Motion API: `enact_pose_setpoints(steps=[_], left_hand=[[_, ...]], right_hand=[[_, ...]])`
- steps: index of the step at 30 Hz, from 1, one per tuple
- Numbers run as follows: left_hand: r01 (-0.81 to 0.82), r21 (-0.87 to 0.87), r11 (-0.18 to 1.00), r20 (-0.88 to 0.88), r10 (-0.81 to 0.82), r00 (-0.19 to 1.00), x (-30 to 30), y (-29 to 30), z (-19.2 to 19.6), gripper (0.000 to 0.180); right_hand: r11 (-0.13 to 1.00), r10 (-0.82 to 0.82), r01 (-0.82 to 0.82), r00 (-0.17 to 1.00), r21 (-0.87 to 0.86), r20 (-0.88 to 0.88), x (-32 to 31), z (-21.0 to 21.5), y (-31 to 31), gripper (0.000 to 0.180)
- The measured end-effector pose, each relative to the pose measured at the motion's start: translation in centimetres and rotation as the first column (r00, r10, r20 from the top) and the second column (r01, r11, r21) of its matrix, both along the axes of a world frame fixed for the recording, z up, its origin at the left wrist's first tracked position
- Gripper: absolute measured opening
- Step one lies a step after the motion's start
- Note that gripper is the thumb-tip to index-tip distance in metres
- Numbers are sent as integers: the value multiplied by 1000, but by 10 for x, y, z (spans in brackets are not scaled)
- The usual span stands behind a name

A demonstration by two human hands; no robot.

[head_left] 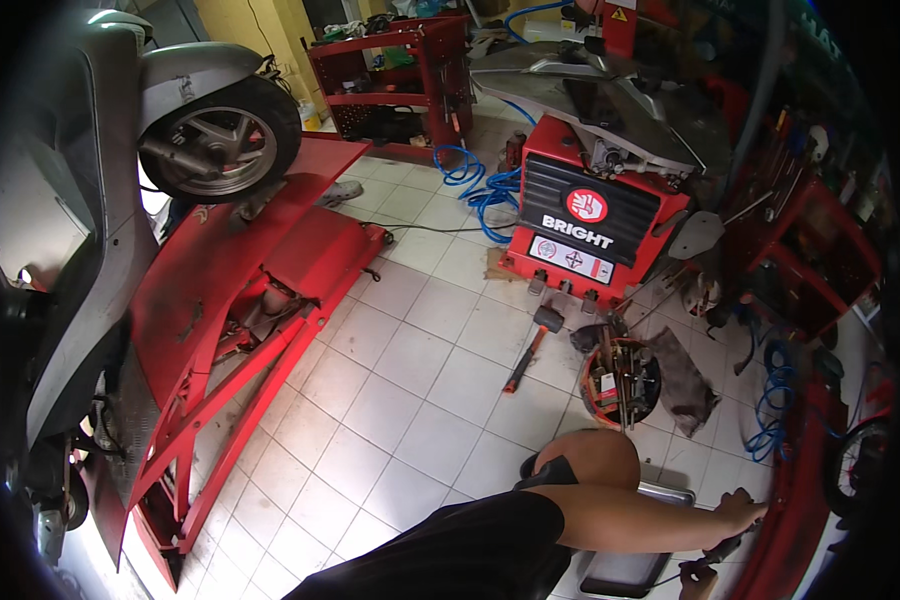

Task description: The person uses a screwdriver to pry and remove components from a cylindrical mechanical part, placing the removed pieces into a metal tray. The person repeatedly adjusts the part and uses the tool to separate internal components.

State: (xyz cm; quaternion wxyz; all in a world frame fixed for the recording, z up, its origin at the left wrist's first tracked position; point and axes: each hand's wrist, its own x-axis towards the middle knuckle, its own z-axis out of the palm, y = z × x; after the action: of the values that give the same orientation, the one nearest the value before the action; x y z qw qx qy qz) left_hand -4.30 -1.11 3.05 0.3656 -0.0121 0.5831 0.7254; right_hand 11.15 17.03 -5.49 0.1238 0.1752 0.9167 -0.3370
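The right hand [742,510] reaches low to the right edge of the red metal cart [800,500], with its grip curled on a dark part there; I cannot tell what the part is. The left hand cannot be seen. Under the arm lies a flat grey metal tray [630,570] on the white tiled floor [400,400]. Near the knee stands a round red bucket [620,380] full of long tools. Just beside it, a red-handled hammer [533,345] lies on the floor.
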Motion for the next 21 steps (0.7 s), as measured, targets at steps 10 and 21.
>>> enact_pose_setpoints(steps=[10, 21], left_hand=[[-151, 15, 988, -1, 151, 988, -25, -13, -1, 56], [-55, -108, 993, 17, 58, 998, -13, 53, -38, 56]], right_hand=[[999, 50, -53, 983, -9, -176, -39, 46, 8, 28], [955, -206, 49, 822, -294, -531, -61, 62, -5, 24]])
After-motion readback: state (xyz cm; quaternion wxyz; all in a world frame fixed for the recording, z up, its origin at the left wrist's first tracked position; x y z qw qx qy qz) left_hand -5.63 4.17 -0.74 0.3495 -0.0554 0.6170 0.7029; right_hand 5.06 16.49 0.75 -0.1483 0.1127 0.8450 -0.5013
